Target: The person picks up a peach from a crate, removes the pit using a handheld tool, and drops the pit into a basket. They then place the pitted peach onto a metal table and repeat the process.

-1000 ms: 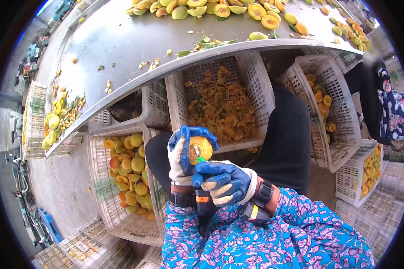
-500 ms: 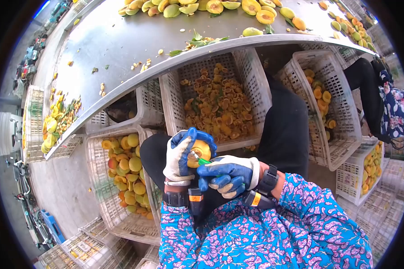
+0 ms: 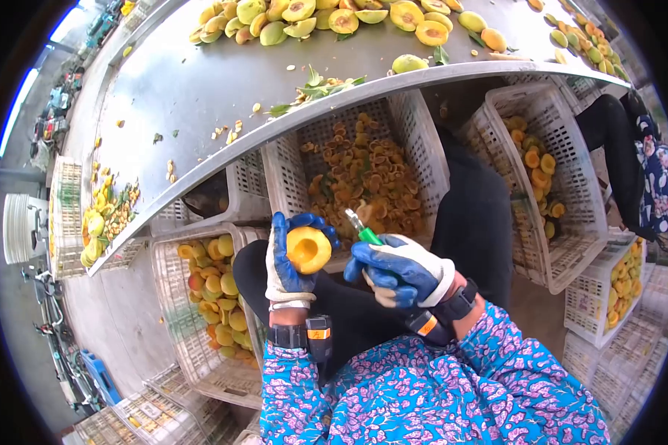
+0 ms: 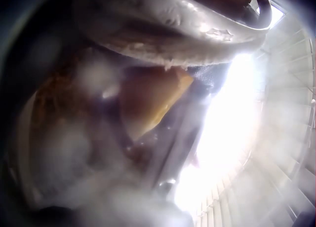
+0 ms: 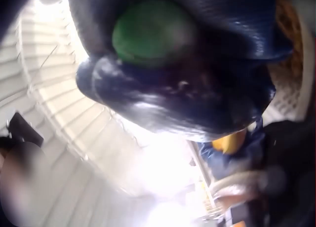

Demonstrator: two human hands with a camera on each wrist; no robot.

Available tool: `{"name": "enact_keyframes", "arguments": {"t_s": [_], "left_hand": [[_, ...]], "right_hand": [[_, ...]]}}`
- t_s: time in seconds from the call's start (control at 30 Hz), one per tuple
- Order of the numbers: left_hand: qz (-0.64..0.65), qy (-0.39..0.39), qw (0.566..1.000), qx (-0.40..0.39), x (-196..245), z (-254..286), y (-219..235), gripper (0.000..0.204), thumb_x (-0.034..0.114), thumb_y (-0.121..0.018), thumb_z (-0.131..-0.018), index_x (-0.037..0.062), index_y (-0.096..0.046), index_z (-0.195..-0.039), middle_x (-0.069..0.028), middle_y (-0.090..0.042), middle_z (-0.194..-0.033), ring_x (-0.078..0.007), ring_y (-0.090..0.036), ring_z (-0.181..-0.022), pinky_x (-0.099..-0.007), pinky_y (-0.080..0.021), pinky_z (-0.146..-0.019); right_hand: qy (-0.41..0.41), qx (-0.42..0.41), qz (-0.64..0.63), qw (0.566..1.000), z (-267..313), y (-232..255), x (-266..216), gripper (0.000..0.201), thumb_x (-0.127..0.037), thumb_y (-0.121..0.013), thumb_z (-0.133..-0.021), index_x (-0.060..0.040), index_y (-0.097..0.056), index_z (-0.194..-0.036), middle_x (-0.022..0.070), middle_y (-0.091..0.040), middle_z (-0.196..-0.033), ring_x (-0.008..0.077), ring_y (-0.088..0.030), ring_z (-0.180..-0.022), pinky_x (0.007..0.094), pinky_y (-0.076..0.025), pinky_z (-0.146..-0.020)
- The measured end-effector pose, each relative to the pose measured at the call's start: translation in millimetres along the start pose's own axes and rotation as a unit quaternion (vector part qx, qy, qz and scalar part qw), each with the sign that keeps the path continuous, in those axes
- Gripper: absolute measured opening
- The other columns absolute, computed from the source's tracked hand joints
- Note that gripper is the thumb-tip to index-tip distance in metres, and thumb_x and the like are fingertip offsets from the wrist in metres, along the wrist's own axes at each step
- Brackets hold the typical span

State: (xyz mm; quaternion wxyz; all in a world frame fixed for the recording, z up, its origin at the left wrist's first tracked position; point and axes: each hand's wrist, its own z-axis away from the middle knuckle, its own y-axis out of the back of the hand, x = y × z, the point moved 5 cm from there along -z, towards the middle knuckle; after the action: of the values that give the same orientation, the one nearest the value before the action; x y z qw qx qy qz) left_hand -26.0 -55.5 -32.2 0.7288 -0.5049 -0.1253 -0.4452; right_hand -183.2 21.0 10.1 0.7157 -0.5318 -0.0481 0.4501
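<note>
My gloved left hand [image 3: 286, 263] holds a yellow peach half [image 3: 308, 250], cut face up, with a round hollow in its middle. In the left wrist view the peach half [image 4: 148, 101] shows blurred, below the glove cuff. To the right, my gloved right hand [image 3: 408, 271] grips a pitting tool by its green handle [image 3: 369, 236]; its metal tip [image 3: 355, 219] points up and left, apart from the fruit. The rounded end of the green handle [image 5: 153, 32] shows among the blue glove fingers [image 5: 163, 101] in the right wrist view.
Ahead between the knees, a white crate [image 3: 427, 148] holds many scooped scraps, with a blurred pale piece [image 3: 375, 213] over it. A crate [image 3: 172, 297] of peach halves stands at left, another [image 3: 571, 185] at right. Peaches [image 3: 334, 18] lie on the metal table [image 3: 200, 81]. Another person's leg [image 3: 608, 133] is at right.
The tool tip has come out of the peach half and moved right with my right hand. The peach half now shows a bare hollow, and my left hand has shifted slightly left and down.
</note>
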Motion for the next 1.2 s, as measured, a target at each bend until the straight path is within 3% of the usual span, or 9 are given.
{"name": "enact_keyframes", "arguments": {"t_s": [0.07,0.2,0.33,0.47,0.6,0.73,0.93,1.07,1.2], "left_hand": [[0.055,-0.003,0.998,0.012,3.3,0.5,-1.4,0.044,0.042,-0.046,-0.097,0.0007,-0.061,-0.1,-0.0164,-0.064,-0.097,-0.0335,-0.063,-0.088,-0.047,-0.053,-0.077],[-0.144,-0.216,0.966,0.016,65.3,26.6,10.6,0.033,0.031,-0.049,-0.094,0.0016,-0.059,-0.106,-0.011,-0.063,-0.101,-0.0261,-0.061,-0.092,-0.0388,-0.052,-0.083],[-0.264,-0.289,0.91,0.136,161.7,68.7,66.3,0.03,0.023,-0.056,-0.09,0.0004,-0.061,-0.108,-0.0112,-0.064,-0.104,-0.0231,-0.062,-0.091,-0.0367,-0.054,-0.078],[-0.712,-0.339,0.532,0.308,215.0,65.0,26.1,0.026,0.001,-0.063,-0.084,-0.0061,-0.061,-0.109,-0.0105,-0.065,-0.104,-0.0167,-0.063,-0.09,-0.0287,-0.05,-0.082],[-0.566,-0.295,0.766,0.077,165.9,-18.2,-137.0,0.033,0.0,-0.064,-0.081,-0.0036,-0.061,-0.114,-0.0093,-0.065,-0.108,-0.0142,-0.062,-0.094,-0.0269,-0.049,-0.086],[-0.709,-0.3,0.631,-0.095,73.7,-90.7,-276.1,0.034,0.01,-0.072,-0.077,-0.0025,-0.063,-0.108,-0.0119,-0.07,-0.096,-0.0163,-0.067,-0.089,-0.0269,-0.051,-0.083],[-0.903,-0.151,0.364,-0.169,8.1,-180.6,-327.4,0.046,0.029,-0.074,-0.074,0.0069,-0.06,-0.111,-0.0162,-0.063,-0.11,-0.0319,-0.06,-0.104,-0.0386,-0.048,-0.088],[-0.917,-0.201,0.303,-0.165,7.2,-176.4,-323.2,0.041,0.023,-0.073,-0.073,0.0091,-0.059,-0.109,-0.0154,-0.062,-0.109,-0.0328,-0.059,-0.104,-0.04,-0.048,-0.087],[-0.89,-0.22,0.386,-0.1,31.3,-171.1,-304.2,0.049,0.02,-0.077,-0.066,0.0063,-0.062,-0.11,-0.0175,-0.064,-0.106,-0.0347,-0.06,-0.1,-0.0391,-0.048,-0.088]], "right_hand": [[0.001,0.129,0.183,0.975,-9.2,18.4,-7.3,0.033,-0.035,-0.06,-0.09,-0.0021,-0.062,-0.093,0.0015,-0.053,-0.058,0.0092,-0.046,-0.038,0.024,-0.036,-0.036],[0.036,0.262,0.685,0.679,-25.7,63.3,-1.6,0.03,-0.027,-0.062,-0.084,0.0012,-0.061,-0.095,0.0233,-0.066,-0.087,0.0353,-0.066,-0.078,0.044,-0.051,-0.068],[-0.01,0.224,0.61,0.76,-11.6,63.3,-3.4,0.028,-0.026,-0.061,-0.084,-0.0002,-0.062,-0.095,0.0214,-0.067,-0.087,0.0353,-0.066,-0.084,0.0446,-0.05,-0.073],[-0.006,0.2,0.58,0.789,-6.0,72.9,2.8,0.027,-0.027,-0.059,-0.084,-0.0014,-0.063,-0.09,0.017,-0.066,-0.074,0.0323,-0.066,-0.069,0.0432,-0.051,-0.061],[0.005,0.213,0.488,0.846,-1.7,79.8,0.6,0.025,-0.026,-0.058,-0.087,-0.0022,-0.059,-0.091,0.0128,-0.065,-0.069,0.0263,-0.064,-0.058,0.0389,-0.049,-0.051],[-0.001,0.219,0.419,0.881,7.3,83.4,-8.2,0.022,-0.025,-0.057,-0.089,-0.0029,-0.056,-0.091,0.0092,-0.063,-0.066,0.0209,-0.062,-0.054,0.0352,-0.048,-0.048],[0.01,0.228,0.473,0.851,0.5,89.9,-9.8,0.029,-0.032,-0.059,-0.087,-0.0033,-0.058,-0.093,0.0153,-0.066,-0.074,0.0304,-0.066,-0.067,0.0421,-0.05,-0.061],[0.02,0.222,0.489,0.843,-9.0,93.9,-2.1,0.031,-0.032,-0.06,-0.086,-0.0023,-0.058,-0.094,0.0178,-0.066,-0.077,0.0326,-0.065,-0.072,0.0434,-0.049,-0.064],[0.061,0.247,0.518,0.817,-9.4,96.6,-1.4,0.031,-0.032,-0.061,-0.086,-0.0028,-0.058,-0.094,0.0172,-0.066,-0.076,0.0324,-0.065,-0.071,0.0429,-0.05,-0.063]]}}
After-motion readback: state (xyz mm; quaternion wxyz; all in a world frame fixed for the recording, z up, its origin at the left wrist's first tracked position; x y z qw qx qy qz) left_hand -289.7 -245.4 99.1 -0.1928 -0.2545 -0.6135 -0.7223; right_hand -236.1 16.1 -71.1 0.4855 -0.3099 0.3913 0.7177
